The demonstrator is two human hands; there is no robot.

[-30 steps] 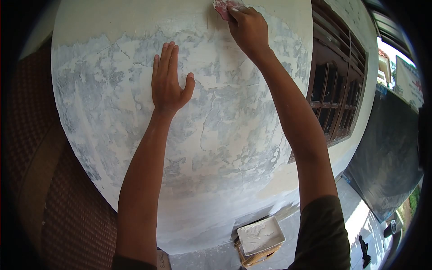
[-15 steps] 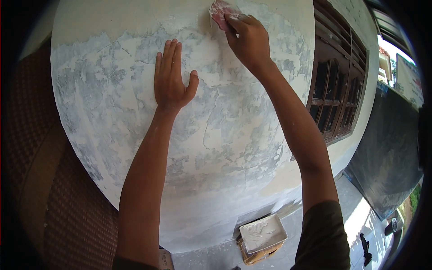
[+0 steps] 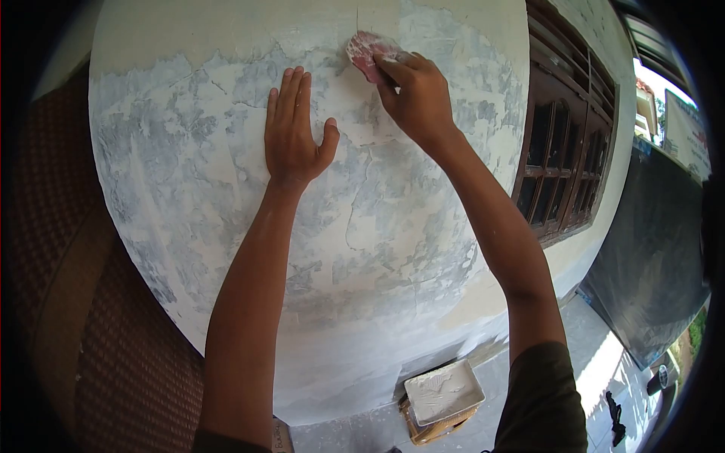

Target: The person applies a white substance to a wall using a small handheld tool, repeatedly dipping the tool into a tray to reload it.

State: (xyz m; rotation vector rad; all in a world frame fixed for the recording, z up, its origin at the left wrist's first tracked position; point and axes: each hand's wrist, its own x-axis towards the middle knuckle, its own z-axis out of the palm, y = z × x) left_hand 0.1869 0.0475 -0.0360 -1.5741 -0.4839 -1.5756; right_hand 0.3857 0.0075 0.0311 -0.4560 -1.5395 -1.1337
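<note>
My left hand (image 3: 297, 140) lies flat against the patchy white and grey wall (image 3: 204, 204), fingers pointing up and thumb out to the right. Up and to its right, my right hand (image 3: 417, 94) grips a reddish scraper (image 3: 370, 54) smeared with white paste. The scraper's face is at the wall, near the border between the cream upper part and the patchy part. A thin crack runs down the wall below my right hand.
A rectangular tray of white paste (image 3: 444, 392) sits on a brown support (image 3: 430, 432) on the grey floor. Brown window shutters (image 3: 563, 143) are at the right, beside a dark sheet (image 3: 642, 241). Brown woven material (image 3: 136, 355) lies at the left.
My right hand and the scraper have moved down the wall a little. My left hand appears slightly further right in view, still flat on the wall.
</note>
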